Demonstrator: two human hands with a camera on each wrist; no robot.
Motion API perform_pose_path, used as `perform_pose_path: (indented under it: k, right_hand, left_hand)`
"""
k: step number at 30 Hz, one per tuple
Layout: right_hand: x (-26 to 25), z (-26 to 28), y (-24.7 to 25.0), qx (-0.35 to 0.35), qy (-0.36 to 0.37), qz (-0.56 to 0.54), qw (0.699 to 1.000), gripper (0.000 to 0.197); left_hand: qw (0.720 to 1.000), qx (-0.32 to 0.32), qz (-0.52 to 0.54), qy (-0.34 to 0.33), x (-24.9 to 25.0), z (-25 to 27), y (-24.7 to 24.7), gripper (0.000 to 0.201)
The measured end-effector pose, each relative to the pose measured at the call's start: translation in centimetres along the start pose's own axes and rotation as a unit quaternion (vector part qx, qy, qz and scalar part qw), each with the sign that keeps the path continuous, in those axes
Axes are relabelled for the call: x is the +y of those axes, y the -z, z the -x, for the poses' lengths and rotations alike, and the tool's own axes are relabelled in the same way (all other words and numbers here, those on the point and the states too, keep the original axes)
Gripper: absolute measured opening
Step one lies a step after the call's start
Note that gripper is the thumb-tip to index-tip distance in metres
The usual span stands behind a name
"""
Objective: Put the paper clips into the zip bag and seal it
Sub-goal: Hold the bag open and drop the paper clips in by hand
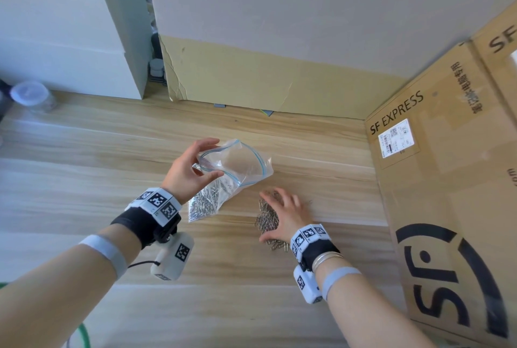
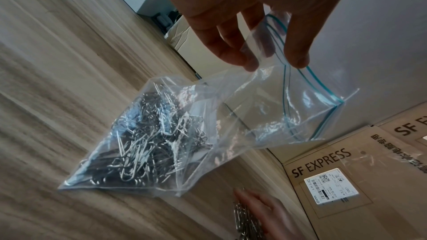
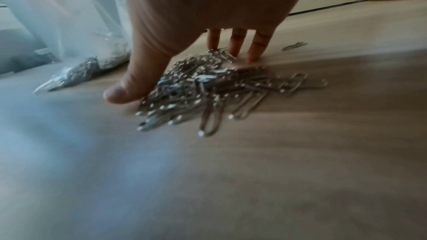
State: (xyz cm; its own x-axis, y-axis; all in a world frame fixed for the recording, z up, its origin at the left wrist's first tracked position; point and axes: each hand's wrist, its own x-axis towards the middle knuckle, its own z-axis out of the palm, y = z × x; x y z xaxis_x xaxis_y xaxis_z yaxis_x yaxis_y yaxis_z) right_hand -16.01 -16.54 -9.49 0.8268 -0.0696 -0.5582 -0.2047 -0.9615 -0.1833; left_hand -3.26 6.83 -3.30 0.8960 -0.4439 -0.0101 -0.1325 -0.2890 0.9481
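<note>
Covering paper clips (image 1: 267, 219), hands (image 1: 288, 213) blurred

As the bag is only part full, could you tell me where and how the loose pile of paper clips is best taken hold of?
Take the loose pile of paper clips at its two edges, from above: it lies flat and spread on the table, so the right hand, thumb on one side and fingers on the other, probably does best raking inward and pinching up a bunch.

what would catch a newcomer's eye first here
The clear zip bag, mouth held open by the left hand above the table, with clips already at its bottom. Next, the loose clip pile under the spread right hand. At right stands an SF Express box.
</note>
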Motion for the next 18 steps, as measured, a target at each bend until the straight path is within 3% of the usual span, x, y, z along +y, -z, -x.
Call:
perform_pose_path:
  k: [10, 18]
  right_hand:
    - [-0.33, -0.04, -0.78, 0.078, 0.08, -0.129, 0.985, 0.025]
    - [-0.2, -0.51, -0.48, 0.134, 0.088, -0.17, 0.972, 0.009]
  left_hand:
    - [1.0, -0.002, 0.002, 0.004, -0.47, -0.1, -0.1, 0.063]
    - [1.0, -0.003, -0.004, -0.002, -0.31, -0.05, -0.08, 0.062]
